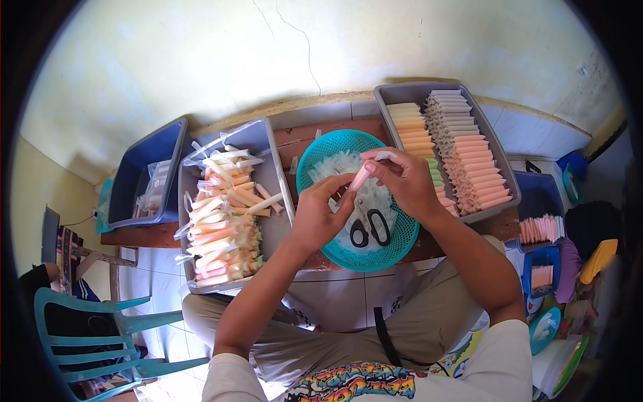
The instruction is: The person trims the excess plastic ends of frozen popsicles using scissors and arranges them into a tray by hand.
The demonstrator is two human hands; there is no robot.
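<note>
A pink plastic-wrapped ice pop is held at a slant between my two hands, above the teal mesh basket. My left hand is closed with its fingers on the lower end. The upper end is pinched by my right hand, near a bit of clear plastic. Below them, black-handled scissors lie in the basket on a heap of clear plastic scraps. Left of the basket, a grey tray holds a loose pile of cream, orange and pink ice pops, several with long plastic ends.
At the right, another grey tray holds neat rows of ice pops. A blue bin stands far left. A teal chair is at lower left. Blue containers with more pops sit at right. The wall rises behind the table.
</note>
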